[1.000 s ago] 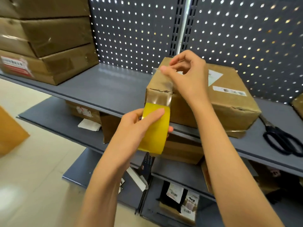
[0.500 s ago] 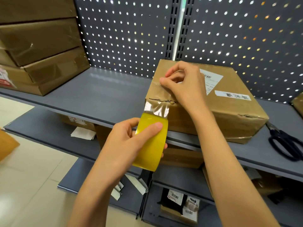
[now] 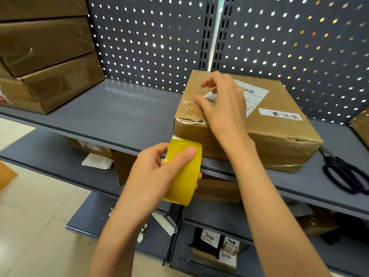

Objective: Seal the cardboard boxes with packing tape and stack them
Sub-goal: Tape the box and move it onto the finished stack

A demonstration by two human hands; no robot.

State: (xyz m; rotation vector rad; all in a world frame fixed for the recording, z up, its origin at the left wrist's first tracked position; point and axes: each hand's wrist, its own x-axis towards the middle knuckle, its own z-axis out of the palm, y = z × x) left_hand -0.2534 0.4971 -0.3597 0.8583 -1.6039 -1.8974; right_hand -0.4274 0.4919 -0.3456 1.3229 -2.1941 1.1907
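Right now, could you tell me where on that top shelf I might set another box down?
The widest bare stretch of the top shelf lies between the stacked boxes and the box being taped. To the right it is crowded: the scissors lie beside that box.

Bright, even light from above. Backlight glints as white and amber dots through the dark perforated metal back panel point(image 3: 151, 37). Soft glare streaks the grey metal shelf point(image 3: 111, 108) near its back edge. Wide-angle bending curves the frame edges; focus stays sharp.
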